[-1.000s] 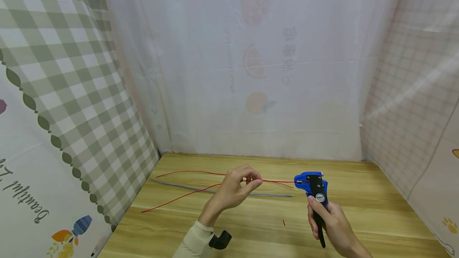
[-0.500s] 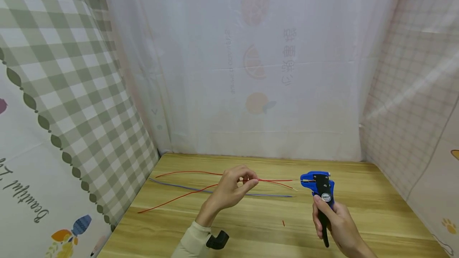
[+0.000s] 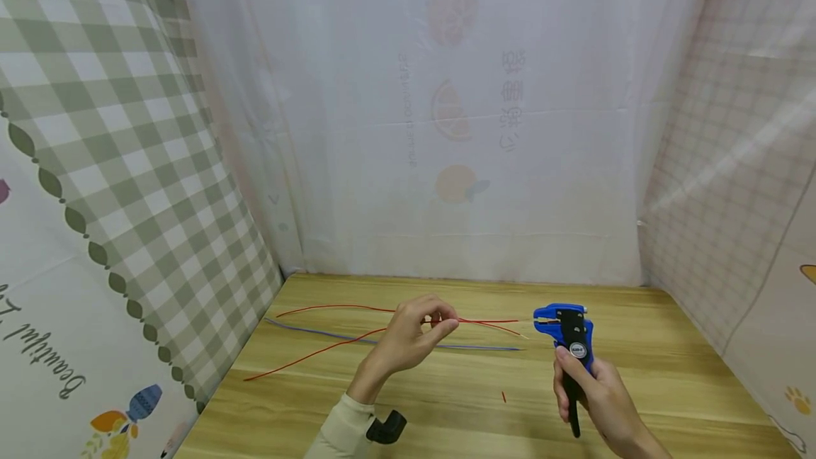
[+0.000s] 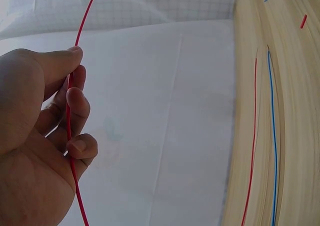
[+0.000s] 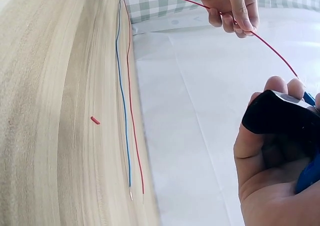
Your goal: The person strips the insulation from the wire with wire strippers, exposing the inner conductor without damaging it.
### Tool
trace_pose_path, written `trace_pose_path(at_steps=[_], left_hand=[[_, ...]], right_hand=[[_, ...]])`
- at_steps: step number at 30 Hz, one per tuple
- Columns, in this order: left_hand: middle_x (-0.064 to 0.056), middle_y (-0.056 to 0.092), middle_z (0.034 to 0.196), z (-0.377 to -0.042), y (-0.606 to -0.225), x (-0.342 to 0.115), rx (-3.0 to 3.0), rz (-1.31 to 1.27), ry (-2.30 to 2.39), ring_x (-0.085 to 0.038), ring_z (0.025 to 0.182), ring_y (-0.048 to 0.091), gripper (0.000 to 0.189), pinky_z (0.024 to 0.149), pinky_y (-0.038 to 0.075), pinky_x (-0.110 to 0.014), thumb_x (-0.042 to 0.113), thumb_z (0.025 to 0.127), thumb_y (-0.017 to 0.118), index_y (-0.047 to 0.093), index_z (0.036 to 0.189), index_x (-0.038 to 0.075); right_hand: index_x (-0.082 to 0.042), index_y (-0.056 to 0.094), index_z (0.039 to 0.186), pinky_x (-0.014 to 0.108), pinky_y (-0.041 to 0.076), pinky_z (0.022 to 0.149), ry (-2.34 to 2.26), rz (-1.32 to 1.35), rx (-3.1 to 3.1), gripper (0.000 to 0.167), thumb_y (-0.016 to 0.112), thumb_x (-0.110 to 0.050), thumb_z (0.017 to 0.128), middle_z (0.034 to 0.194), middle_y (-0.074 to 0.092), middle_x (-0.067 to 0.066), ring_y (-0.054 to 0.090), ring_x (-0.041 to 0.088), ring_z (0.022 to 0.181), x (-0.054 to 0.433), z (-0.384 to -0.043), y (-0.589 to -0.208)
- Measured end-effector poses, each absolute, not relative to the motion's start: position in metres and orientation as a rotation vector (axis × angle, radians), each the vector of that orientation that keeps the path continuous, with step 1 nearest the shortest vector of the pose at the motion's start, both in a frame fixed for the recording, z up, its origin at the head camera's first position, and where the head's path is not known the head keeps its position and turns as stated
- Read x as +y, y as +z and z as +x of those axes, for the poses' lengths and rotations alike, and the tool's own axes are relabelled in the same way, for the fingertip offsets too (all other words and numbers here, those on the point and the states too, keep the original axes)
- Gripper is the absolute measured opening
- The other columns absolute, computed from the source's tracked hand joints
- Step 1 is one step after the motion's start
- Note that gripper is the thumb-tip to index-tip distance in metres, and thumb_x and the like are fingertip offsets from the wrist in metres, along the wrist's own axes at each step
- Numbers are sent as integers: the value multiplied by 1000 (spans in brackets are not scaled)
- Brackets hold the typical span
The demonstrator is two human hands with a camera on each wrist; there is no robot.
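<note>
Between thumb and fingertips, my left hand [image 3: 413,337] pinches a red wire [image 4: 68,116] above the table. Its right end points at the wire stripper [image 3: 569,331], with a faint pale tip just left of the blue jaws. My right hand [image 3: 599,399] grips the stripper's black handle, thumb on its front. In the head view the wire tip and the jaws look slightly apart. A second red wire [image 4: 254,126] and a blue wire [image 4: 273,118] lie side by side on the wood, both with bare ends.
A short red piece of insulation [image 3: 503,397] lies on the wooden table [image 3: 459,423] in front of the hands. A tiny blue piece [image 4: 266,0] shows in the left wrist view. Sheets hang around the table, with a checked one [image 3: 127,91] at the left.
A second ago the wire's end was in the stripper's jaws. The stripper has since moved right and the left hand slightly left, so the wire tip is out and shows bare metal.
</note>
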State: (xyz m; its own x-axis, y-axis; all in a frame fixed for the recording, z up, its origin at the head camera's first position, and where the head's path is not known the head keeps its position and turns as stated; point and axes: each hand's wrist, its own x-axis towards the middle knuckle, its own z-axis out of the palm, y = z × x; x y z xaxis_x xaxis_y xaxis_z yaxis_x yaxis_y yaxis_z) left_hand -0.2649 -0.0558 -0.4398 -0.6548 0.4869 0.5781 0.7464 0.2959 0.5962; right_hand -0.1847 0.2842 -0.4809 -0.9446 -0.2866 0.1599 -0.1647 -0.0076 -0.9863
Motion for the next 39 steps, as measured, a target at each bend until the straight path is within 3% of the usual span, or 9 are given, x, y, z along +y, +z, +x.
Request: trace_pose_path(at_steps=[9, 19, 28, 35, 39], left_hand=[[-3, 74, 93, -266, -440, -56, -2284, -1120, -1278, 3, 81, 53, 7, 70, 45, -17, 13, 109, 76, 80, 104, 10], [-4, 74, 93, -266, -442, -56, -2270, -1131, -1285, 3, 81, 53, 8, 67, 46, -19, 12, 109, 76, 80, 102, 9], [-4, 76, 95, -267, -446, -55, -2273, -1137, -1277, 2, 82, 54, 8, 68, 50, -24, 11, 109, 76, 80, 103, 8], [-2, 80, 99, -267, -454, -51, -2347, -1128, -1264, 2, 86, 58, 7, 76, 53, -25, 15, 108, 78, 83, 105, 12], [-3, 79, 99, -268, -460, -47, -2398, -1124, -1287, 2, 88, 58, 7, 77, 53, -25, 16, 109, 77, 83, 107, 11]], right_hand=[[-8, 62, 104, 46, 65, 66, -2124, -553, 2104, 39, 31, -18, 126, 79, 69, -3, 69, 26, 66, 286, -187, -481], [8, 58, 112, 43, 67, 80, -2109, -648, 2087, 38, 29, -14, 126, 88, 74, 0, 77, 28, 77, 286, -186, -482], [9, 58, 113, 44, 69, 82, -2131, -618, 2107, 39, 30, -14, 126, 89, 75, 1, 78, 29, 79, 287, -186, -483], [-2, 65, 115, 43, 70, 82, -2212, -658, 2081, 38, 29, -12, 125, 93, 78, 1, 81, 26, 82, 295, -190, -485], [-2, 66, 115, 43, 70, 82, -2262, -672, 2024, 40, 28, -11, 125, 94, 79, 1, 82, 25, 84, 300, -192, -488]])
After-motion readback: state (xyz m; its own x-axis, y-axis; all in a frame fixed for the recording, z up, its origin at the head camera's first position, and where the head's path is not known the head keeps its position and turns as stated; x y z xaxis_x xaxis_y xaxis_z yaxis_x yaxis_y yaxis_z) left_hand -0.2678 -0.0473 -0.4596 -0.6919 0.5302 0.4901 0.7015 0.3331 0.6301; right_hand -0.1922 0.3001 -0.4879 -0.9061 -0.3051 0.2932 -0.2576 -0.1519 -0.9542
